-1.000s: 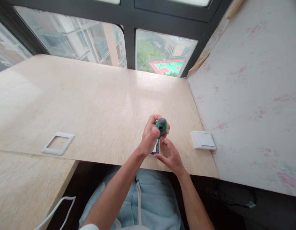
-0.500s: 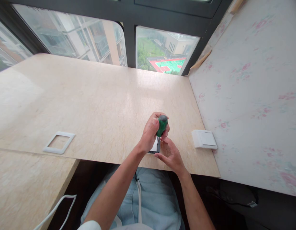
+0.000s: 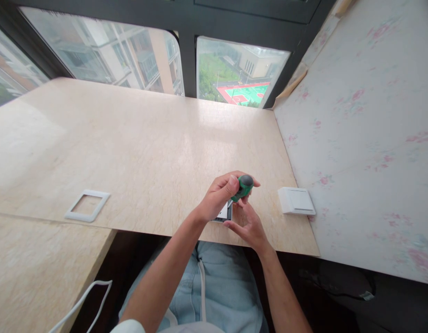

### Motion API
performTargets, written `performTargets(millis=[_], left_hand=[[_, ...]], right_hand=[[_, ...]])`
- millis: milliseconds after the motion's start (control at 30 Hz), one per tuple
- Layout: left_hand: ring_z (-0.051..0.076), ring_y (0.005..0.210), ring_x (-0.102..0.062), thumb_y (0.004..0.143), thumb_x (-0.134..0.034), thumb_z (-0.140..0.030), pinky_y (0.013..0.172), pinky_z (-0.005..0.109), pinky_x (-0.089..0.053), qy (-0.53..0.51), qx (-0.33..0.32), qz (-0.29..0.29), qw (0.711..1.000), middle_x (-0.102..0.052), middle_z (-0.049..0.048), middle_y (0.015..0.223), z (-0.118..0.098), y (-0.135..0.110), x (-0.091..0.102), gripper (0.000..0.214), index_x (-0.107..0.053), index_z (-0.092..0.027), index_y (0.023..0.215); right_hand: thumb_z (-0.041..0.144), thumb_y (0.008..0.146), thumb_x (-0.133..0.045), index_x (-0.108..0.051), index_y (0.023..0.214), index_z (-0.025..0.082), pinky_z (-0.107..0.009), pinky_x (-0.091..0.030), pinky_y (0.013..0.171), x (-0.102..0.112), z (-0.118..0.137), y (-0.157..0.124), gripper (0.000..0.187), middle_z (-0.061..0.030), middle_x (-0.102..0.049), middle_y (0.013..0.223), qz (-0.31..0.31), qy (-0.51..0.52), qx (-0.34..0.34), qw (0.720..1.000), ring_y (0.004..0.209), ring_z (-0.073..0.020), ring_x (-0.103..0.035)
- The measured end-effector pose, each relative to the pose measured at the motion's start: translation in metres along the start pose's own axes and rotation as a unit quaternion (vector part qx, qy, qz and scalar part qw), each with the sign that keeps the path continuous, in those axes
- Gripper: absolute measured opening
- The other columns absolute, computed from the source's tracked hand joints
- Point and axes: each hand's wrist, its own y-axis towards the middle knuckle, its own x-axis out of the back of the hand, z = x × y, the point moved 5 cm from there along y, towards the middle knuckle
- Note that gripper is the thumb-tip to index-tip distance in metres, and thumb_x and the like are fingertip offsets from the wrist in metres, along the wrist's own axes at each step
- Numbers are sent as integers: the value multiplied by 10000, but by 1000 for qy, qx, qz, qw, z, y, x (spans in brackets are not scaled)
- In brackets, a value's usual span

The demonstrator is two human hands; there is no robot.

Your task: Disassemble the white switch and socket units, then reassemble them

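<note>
My left hand (image 3: 223, 194) holds a screwdriver (image 3: 245, 187) by its green and dark grey handle, which leans to the right. One fingertip sticks out past the handle. Below it, on the stone-patterned sill, lies a wall socket (image 3: 223, 213) with a white face and a dark surround. Part of the socket is hidden by my left hand and forearm. My right hand (image 3: 247, 224) grips the socket's right edge between thumb and fingers. The screwdriver's shaft points down at the socket; whether its tip touches a screw I cannot see.
A white square cover frame (image 3: 87, 206) lies on the sill (image 3: 148, 152) at left. On the right, a white switch box (image 3: 296, 201) sits against the flowered wall (image 3: 366, 152). A white cable (image 3: 91, 296) hangs at lower left. Windows line the back.
The screwdriver handle has swung right and slightly towards me, and my left fingers have loosened around it. My right hand stays at the socket.
</note>
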Motion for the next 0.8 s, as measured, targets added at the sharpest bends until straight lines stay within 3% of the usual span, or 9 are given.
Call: performTargets(millis=[100,267,333,433,533,800], left_hand=[[125,613,-543,913,-568,-637,577,252,-435,-43,-10,-37,998,-599,17,734,0,2,-2,495,-664,-173,1057],[115,615,-535,920,-479,-707,578,250,-432,-39,-48,-74,995,-595,26,737,4,2,-1,597,-661,-142,982],[104,614,-531,854,-606,-693,565,244,-426,-39,-62,-87,994,-598,13,790,6,0,1,558,-622,-168,1042],[80,605,-531,726,-844,-495,558,221,-425,-37,-74,-125,989,-590,-33,828,8,-1,4,510,-525,-230,1023],[79,626,-538,713,-870,-402,577,214,-437,-21,-81,-152,985,-588,-47,799,7,-1,5,468,-492,-231,928],[157,758,-609,872,-654,-598,704,286,-489,-12,-53,-94,994,-674,52,836,8,-3,5,452,-664,-177,1038]], right_hand=[[478,826,-769,-486,1407,267,-541,-474,1085,0,0,0,679,-128,-615,1367,0,0,2,1000,1271,-326,-589],[488,816,-777,-479,1419,265,-540,-472,1088,0,-1,0,709,-137,-605,1380,1,3,3,1000,1270,-322,-591],[478,809,-788,-484,1416,263,-540,-464,1095,0,-1,-1,712,-140,-593,1398,0,7,-3,1000,1278,-323,-586],[464,809,-791,-477,1426,271,-532,-464,1095,-1,-2,-1,719,-134,-584,1414,5,21,-13,1000,1290,-320,-578],[461,809,-791,-475,1430,284,-531,-463,1096,-1,-2,-1,719,-120,-588,1416,8,27,-16,999,1289,-317,-578],[467,821,-778,-477,1433,281,-534,-440,1122,0,0,0,707,-116,-582,1419,6,19,-9,1000,1321,-318,-551]])
